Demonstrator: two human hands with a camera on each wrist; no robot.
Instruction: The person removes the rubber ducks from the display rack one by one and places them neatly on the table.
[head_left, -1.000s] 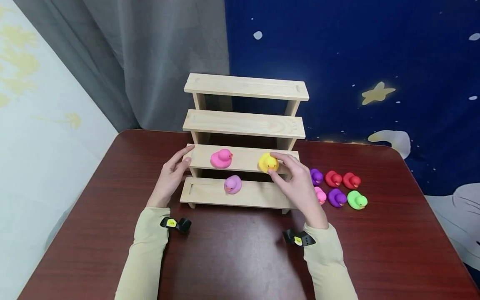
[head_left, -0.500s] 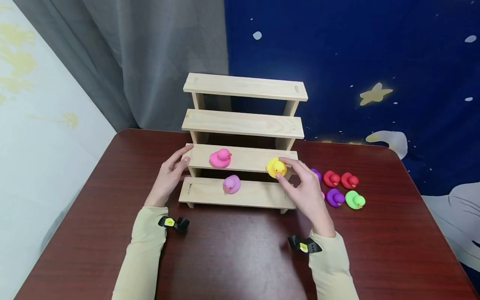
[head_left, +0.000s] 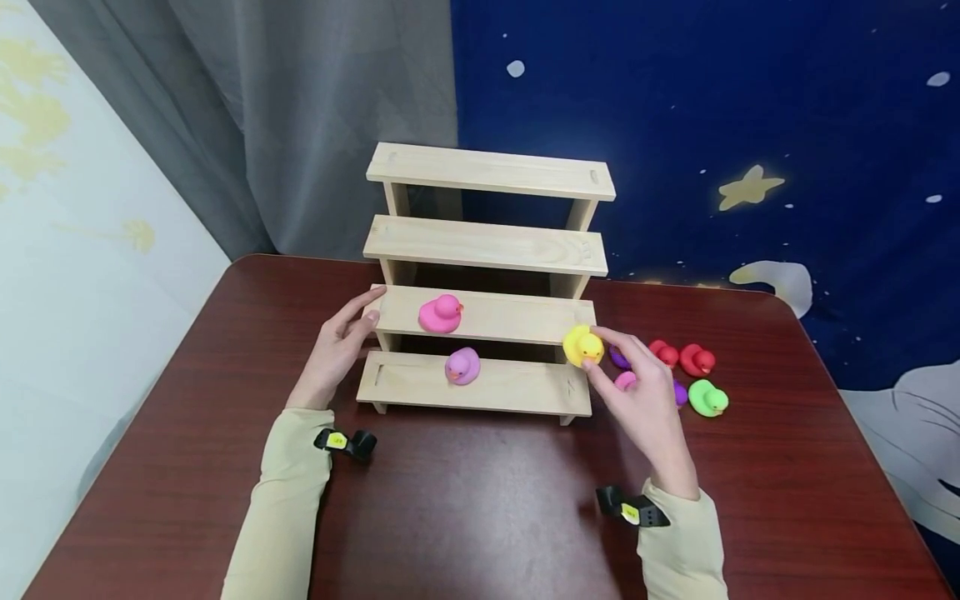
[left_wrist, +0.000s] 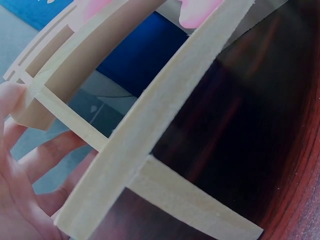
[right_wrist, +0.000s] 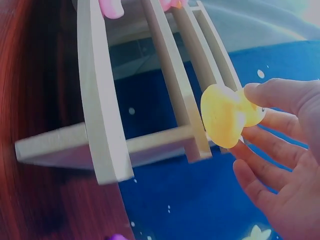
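The right hand (head_left: 641, 400) has its grip pinching the yellow duck (head_left: 576, 340) at the head, between thumb and fingers, at the right end of the wooden stand (head_left: 487, 243). In the head view the duck overlaps the front corner of the second shelf (head_left: 517, 317) from the bottom; whether it touches the wood, I cannot tell. It is held roughly upright, beak toward the person, its long axis running roughly from near to far, tail slanting left. The left hand's (head_left: 335, 350) grip pinches the left end of that same shelf, thumb and forefinger on it. Toward that end sits a pink duck (head_left: 439, 314), beak pointing right, its long axis along the board. On the bottom shelf (head_left: 517, 387), a lilac duck (head_left: 465, 365) faces front and left. Right of the stand, on the counter (head_left: 480, 500), are two red ducks (head_left: 697, 360), a green duck (head_left: 707, 398) facing right, and purple ducks (head_left: 681, 393) partly hidden behind the right hand.
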